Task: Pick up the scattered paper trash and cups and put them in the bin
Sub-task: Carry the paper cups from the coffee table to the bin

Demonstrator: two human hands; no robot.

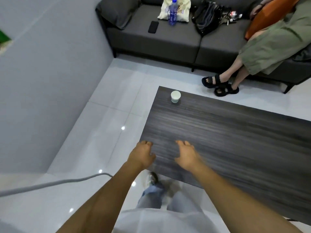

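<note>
Head view. Small room, pale glossy tile floor, grey wall on the left. A dark wood-grain counter runs from centre to lower right. Behind it a grey sofa carries a phone, a blue water bottle, a cream bag and a black bag; another person sits at its right end, sandalled feet on the floor.

Task item in sight: one white paper cup, upright, near the far left corner of the counter, well apart from both hands. No loose paper and no bin appear in this view.

Left hand hovers at the counter's near left edge; right hand is just beside it over the counter. Both are empty, fingers loosely spread and slightly curled. Motion blur makes it uncertain whether either hand touches the surface.

Handling judgement: the cup should be very light, thin-walled and easily crushed or tipped. Whether it holds liquid cannot be told from here. Best hold: a gentle wrap of thumb and fingers round the side wall at mid-height, kept upright in case of dregs.
</note>
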